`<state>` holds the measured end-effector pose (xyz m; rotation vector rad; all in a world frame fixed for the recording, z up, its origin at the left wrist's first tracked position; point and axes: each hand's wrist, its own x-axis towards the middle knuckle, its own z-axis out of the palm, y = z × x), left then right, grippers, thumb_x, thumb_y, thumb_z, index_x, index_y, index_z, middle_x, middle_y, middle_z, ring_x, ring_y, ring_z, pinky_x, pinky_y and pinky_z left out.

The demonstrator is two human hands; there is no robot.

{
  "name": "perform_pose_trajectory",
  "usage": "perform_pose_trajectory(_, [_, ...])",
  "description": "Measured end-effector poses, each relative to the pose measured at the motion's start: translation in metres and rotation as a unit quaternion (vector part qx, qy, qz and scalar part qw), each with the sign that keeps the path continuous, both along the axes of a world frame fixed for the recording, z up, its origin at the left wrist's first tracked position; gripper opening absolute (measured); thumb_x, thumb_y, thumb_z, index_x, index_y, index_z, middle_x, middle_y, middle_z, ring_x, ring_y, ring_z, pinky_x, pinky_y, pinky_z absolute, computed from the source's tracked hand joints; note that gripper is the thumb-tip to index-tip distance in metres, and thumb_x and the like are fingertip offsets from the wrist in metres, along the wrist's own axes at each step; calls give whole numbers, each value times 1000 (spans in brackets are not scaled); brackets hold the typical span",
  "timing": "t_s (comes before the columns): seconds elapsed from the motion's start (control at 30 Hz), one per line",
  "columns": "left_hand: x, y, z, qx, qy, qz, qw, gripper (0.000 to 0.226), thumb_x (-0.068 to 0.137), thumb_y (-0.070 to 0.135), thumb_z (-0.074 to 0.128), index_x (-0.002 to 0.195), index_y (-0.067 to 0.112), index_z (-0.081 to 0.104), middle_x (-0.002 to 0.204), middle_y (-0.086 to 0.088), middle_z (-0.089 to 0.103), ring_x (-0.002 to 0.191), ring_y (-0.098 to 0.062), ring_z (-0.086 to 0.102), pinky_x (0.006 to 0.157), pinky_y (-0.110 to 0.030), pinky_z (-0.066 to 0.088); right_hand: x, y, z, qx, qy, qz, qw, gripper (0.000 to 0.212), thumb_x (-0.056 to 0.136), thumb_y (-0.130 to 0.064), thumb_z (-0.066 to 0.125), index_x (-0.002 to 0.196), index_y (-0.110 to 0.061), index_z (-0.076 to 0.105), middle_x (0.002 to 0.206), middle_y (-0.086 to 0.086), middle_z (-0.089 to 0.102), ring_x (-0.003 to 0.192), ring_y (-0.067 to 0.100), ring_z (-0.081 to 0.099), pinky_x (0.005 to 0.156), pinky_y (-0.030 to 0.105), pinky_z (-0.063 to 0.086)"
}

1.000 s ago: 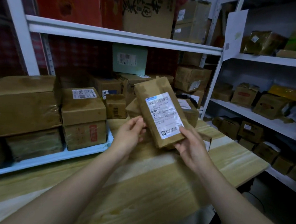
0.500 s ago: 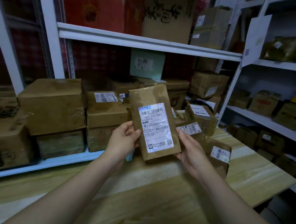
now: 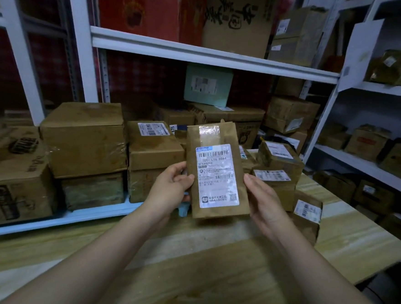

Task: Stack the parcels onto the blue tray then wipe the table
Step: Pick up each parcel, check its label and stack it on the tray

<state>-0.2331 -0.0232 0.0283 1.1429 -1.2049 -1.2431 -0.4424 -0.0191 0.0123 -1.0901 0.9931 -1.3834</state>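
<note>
I hold a flat brown parcel [image 3: 217,169] with a white shipping label upright above the wooden table [image 3: 187,257]. My left hand [image 3: 171,187] grips its left edge with the thumb on the front. My right hand [image 3: 262,201] holds the right edge. The blue tray [image 3: 76,216] lies on the table to the left, stacked with several taped cardboard parcels [image 3: 84,139]. More small labelled parcels [image 3: 277,162] sit on the table to the right, behind the right hand.
White metal shelving [image 3: 201,52] full of boxes stands behind the table. A second rack [image 3: 371,168] with boxes runs along the right. The table's right corner [image 3: 396,251] ends by that rack.
The parcel has swung from a tilt to nearly upright and shifted left toward the tray. The head view has panned left, showing more of the stacked boxes.
</note>
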Motion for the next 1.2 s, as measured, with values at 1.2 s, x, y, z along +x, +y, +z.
perform_pose_trajectory(1.2, [-35,1,59,-122,5,-17,992,35,103,31,43,136,38,52,97,7,66,98,-7,62,77,-23,44,-38,3,55,-126,57,-132,982,32,97,-20,60,128,-23,65,90,-8,76,63,-1,57,62,16,47])
